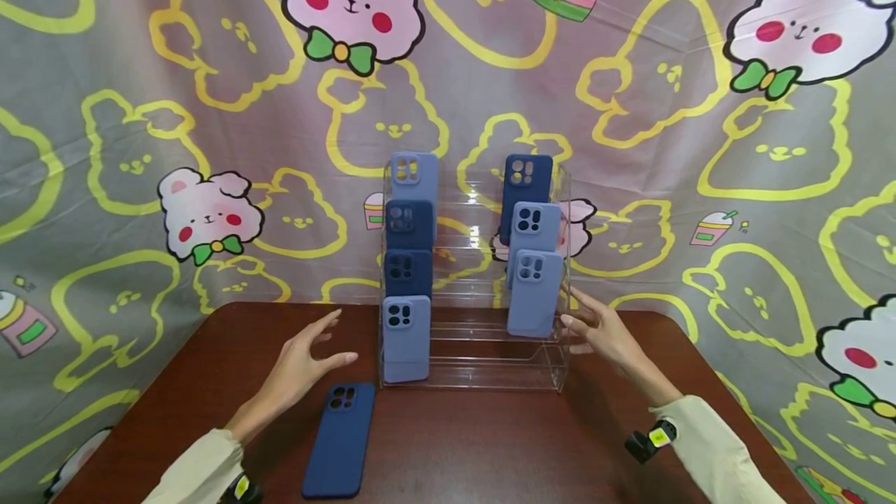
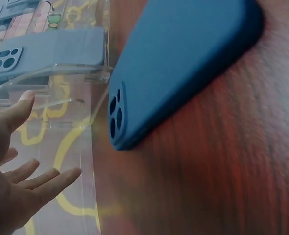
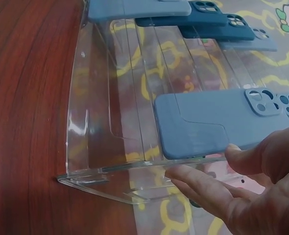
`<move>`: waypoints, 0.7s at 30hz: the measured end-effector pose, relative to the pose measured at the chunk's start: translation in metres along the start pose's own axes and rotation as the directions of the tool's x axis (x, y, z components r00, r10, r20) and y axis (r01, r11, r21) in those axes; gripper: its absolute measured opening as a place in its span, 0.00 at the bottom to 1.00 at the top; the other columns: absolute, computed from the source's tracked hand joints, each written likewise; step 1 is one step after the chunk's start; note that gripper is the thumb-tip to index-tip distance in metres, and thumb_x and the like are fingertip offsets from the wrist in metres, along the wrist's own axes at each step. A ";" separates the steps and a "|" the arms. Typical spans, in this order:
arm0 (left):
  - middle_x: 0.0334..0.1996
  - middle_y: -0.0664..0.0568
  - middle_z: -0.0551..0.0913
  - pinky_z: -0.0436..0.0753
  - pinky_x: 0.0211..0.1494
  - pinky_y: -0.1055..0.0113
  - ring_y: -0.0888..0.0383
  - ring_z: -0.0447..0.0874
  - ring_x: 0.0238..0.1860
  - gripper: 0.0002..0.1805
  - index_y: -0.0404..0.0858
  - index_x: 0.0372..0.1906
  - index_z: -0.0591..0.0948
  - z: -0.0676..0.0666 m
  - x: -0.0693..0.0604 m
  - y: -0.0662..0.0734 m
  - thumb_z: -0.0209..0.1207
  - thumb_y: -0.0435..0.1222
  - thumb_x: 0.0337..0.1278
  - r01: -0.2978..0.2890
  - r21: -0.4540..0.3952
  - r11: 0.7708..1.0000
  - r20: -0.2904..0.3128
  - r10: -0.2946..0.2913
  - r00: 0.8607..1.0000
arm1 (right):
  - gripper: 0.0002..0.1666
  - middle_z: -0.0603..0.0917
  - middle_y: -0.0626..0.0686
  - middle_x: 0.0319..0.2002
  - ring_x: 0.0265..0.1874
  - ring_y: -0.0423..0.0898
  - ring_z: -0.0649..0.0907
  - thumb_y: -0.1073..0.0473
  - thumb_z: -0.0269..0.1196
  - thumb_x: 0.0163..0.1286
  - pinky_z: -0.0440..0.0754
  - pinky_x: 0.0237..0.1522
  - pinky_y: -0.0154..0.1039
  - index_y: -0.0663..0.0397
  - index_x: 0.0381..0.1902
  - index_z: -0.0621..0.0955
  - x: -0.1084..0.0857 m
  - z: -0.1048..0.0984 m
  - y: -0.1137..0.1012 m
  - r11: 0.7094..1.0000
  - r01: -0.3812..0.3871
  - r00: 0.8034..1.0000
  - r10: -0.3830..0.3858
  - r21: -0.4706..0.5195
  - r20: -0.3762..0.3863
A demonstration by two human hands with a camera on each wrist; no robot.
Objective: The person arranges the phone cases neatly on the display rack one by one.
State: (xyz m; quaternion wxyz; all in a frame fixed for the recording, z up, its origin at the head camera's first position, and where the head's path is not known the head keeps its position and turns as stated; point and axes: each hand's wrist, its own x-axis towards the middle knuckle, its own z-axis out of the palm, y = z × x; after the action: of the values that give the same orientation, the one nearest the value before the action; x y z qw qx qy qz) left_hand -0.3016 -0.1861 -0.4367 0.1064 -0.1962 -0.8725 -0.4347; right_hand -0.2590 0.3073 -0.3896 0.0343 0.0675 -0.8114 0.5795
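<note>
A clear acrylic tiered rack (image 1: 483, 387) stands on the table with phone cases in two columns. In the left column, two light blue cases, one at the top and a lower one (image 1: 407, 348), have two dark blue ones between them. The right column has a dark blue case (image 1: 526, 177) above light blue ones, the lowest light blue case (image 1: 535, 302) in front. A dark blue phone case (image 1: 339, 442) lies on the table, camera holes up. My left hand (image 1: 297, 364), fingers spread and holding nothing, hovers beyond it. My right hand (image 1: 609, 337) is at the rack's right side, thumb near the lowest light blue case; contact is unclear.
The brown wooden table (image 1: 476, 449) reaches back to a hanging cloth (image 1: 490, 99) printed with cartoon bunnies. The rack's clear side wall (image 3: 81, 117) stands next to the right hand. Each wrist has a dark strapped device, such as the right one (image 1: 651, 440).
</note>
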 end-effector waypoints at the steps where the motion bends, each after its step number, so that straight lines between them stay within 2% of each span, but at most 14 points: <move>1: 0.70 0.33 0.75 0.82 0.62 0.33 0.32 0.78 0.66 0.45 0.37 0.79 0.68 -0.001 -0.001 -0.001 0.75 0.45 0.60 0.008 0.011 1.000 0.009 -0.008 1.000 | 0.40 0.66 0.80 0.71 0.49 0.60 0.89 0.68 0.55 0.82 0.92 0.45 0.57 0.60 0.85 0.52 0.000 -0.001 0.000 1.000 0.000 1.000 0.000 0.000 0.007; 4: 0.66 0.33 0.79 0.84 0.61 0.35 0.33 0.82 0.62 0.45 0.38 0.78 0.69 -0.003 -0.002 -0.003 0.75 0.46 0.59 0.035 0.057 0.998 0.047 -0.038 0.998 | 0.41 0.65 0.81 0.72 0.51 0.61 0.88 0.69 0.54 0.82 0.92 0.46 0.58 0.59 0.85 0.51 0.000 -0.003 0.000 1.000 0.004 0.999 -0.004 -0.005 0.037; 8: 0.65 0.33 0.80 0.85 0.58 0.37 0.34 0.83 0.61 0.44 0.37 0.77 0.71 -0.004 -0.007 -0.007 0.75 0.46 0.59 0.046 0.110 0.993 0.136 -0.061 0.989 | 0.44 0.63 0.81 0.73 0.53 0.64 0.86 0.71 0.55 0.81 0.91 0.46 0.60 0.57 0.86 0.48 -0.002 -0.006 0.001 1.000 -0.009 0.997 0.009 0.000 0.083; 11: 0.64 0.33 0.80 0.85 0.58 0.37 0.34 0.82 0.61 0.43 0.35 0.75 0.73 -0.002 -0.010 -0.009 0.77 0.44 0.57 0.051 0.102 0.993 0.222 -0.073 0.972 | 0.47 0.61 0.82 0.74 0.56 0.69 0.85 0.72 0.56 0.79 0.91 0.46 0.61 0.57 0.86 0.46 -0.004 -0.007 0.003 1.000 -0.021 0.994 0.019 0.014 0.105; 14: 0.63 0.34 0.81 0.87 0.55 0.39 0.35 0.84 0.58 0.44 0.34 0.73 0.74 0.001 -0.013 -0.010 0.79 0.43 0.53 0.073 0.096 0.993 0.310 -0.099 0.946 | 0.48 0.60 0.83 0.74 0.58 0.72 0.83 0.72 0.57 0.79 0.91 0.46 0.61 0.57 0.86 0.45 -0.005 -0.006 0.003 1.000 -0.013 0.994 0.011 0.020 0.112; 17: 0.62 0.37 0.83 0.88 0.53 0.40 0.37 0.85 0.57 0.45 0.34 0.72 0.76 0.002 -0.014 -0.009 0.81 0.42 0.48 0.067 0.132 0.989 0.368 -0.112 0.923 | 0.48 0.61 0.83 0.73 0.57 0.72 0.83 0.72 0.57 0.79 0.92 0.45 0.60 0.58 0.86 0.45 -0.006 -0.005 0.004 1.000 -0.004 0.994 0.001 0.024 0.107; 19: 0.60 0.40 0.85 0.87 0.52 0.40 0.39 0.85 0.56 0.45 0.35 0.70 0.78 0.002 -0.016 -0.008 0.82 0.43 0.44 0.037 0.171 0.984 0.385 -0.101 0.917 | 0.48 0.61 0.83 0.73 0.56 0.72 0.84 0.72 0.57 0.79 0.92 0.45 0.60 0.58 0.86 0.45 -0.005 -0.004 0.004 1.000 -0.005 0.995 0.002 0.030 0.103; 21: 0.56 0.43 0.85 0.86 0.51 0.41 0.42 0.84 0.54 0.44 0.35 0.68 0.80 0.002 -0.017 -0.007 0.83 0.43 0.42 0.013 0.212 0.977 0.381 -0.095 0.920 | 0.47 0.62 0.83 0.73 0.56 0.71 0.84 0.71 0.57 0.79 0.92 0.44 0.60 0.58 0.86 0.45 -0.005 -0.004 0.004 1.000 -0.010 0.995 0.007 0.028 0.100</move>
State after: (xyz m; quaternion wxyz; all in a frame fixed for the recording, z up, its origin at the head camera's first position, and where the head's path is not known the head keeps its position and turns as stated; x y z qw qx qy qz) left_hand -0.2893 -0.1931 -0.4491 -0.0612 -0.2423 -0.9215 -0.2972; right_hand -0.2552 0.3127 -0.3930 -0.0096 0.0936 -0.8041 0.5870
